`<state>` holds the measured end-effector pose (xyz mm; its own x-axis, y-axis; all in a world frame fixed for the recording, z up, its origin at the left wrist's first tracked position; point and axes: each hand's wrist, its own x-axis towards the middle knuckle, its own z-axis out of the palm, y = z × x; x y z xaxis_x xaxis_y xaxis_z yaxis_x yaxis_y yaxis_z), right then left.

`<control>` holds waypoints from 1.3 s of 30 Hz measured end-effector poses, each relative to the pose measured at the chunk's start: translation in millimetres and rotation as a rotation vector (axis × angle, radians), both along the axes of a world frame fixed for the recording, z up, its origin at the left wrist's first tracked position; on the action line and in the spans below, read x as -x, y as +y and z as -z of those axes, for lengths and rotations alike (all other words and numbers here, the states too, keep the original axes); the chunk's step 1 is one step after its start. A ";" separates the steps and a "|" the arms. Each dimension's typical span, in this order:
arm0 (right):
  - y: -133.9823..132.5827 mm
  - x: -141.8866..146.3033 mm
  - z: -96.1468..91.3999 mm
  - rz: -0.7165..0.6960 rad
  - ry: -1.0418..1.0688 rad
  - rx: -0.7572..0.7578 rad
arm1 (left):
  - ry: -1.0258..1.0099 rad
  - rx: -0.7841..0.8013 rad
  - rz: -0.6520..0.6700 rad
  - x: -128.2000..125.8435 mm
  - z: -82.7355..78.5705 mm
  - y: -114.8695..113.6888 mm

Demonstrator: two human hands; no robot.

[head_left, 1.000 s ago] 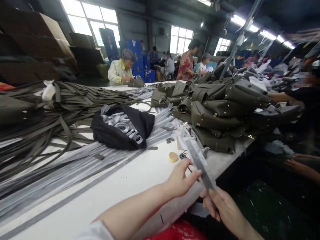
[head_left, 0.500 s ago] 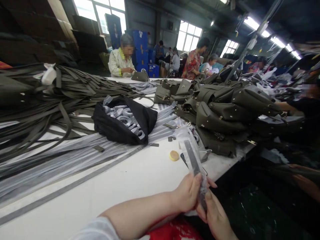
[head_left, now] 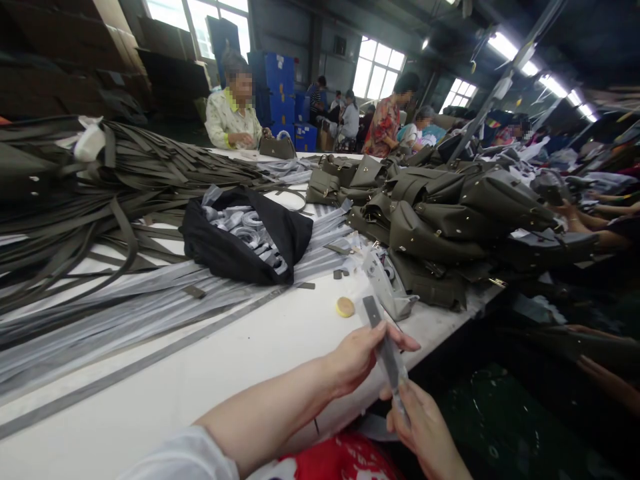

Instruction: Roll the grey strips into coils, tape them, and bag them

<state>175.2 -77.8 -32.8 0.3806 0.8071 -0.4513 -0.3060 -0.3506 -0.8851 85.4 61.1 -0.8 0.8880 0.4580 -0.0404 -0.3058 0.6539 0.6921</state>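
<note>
A dark grey strap wrapped in clear plastic (head_left: 391, 357) slants between both my hands over the table's front edge. Around its upper part, my left hand (head_left: 363, 350) has the thumb on top and fingers behind. My right hand (head_left: 417, 420) pinches the lower end between thumb and fingers. Beyond the strap lie a crumpled clear bag (head_left: 397, 297) and a small round yellow-rimmed piece (head_left: 345, 307). Small dark scraps (head_left: 341, 274) rest a little farther back on the white table (head_left: 225, 380).
A black cloth bag (head_left: 235, 260) holds several plastic-wrapped rolls. Olive handbags (head_left: 435, 227) are heaped at the right. Long dark straps (head_left: 165, 167) cover the left side, with plastic-sleeved straps (head_left: 140, 320) in front. Co-workers stand across the table and at the right.
My left hand has slid up and left along the strap, farther from my right hand. The strap's lower end shows more between them. The co-worker opposite has shifted left.
</note>
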 end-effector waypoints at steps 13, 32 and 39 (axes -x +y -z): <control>-4.4 -3.8 -5.9 0.059 -0.053 -0.123 | 0.025 -0.197 0.404 0.1 16.3 -13.1; -28.1 -97.9 -38.4 -0.645 -0.523 0.100 | 0.376 -0.321 1.220 6.2 28.7 29.8; -31.6 -114.9 -16.9 -0.622 -0.495 0.027 | 0.236 -0.056 1.028 25.8 -3.6 52.1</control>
<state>290.2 -109.4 -15.9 0.0254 0.9286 -0.3702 0.3797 -0.3515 -0.8557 59.6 113.2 2.9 0.8225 -0.5036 -0.2644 0.5232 0.4876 0.6989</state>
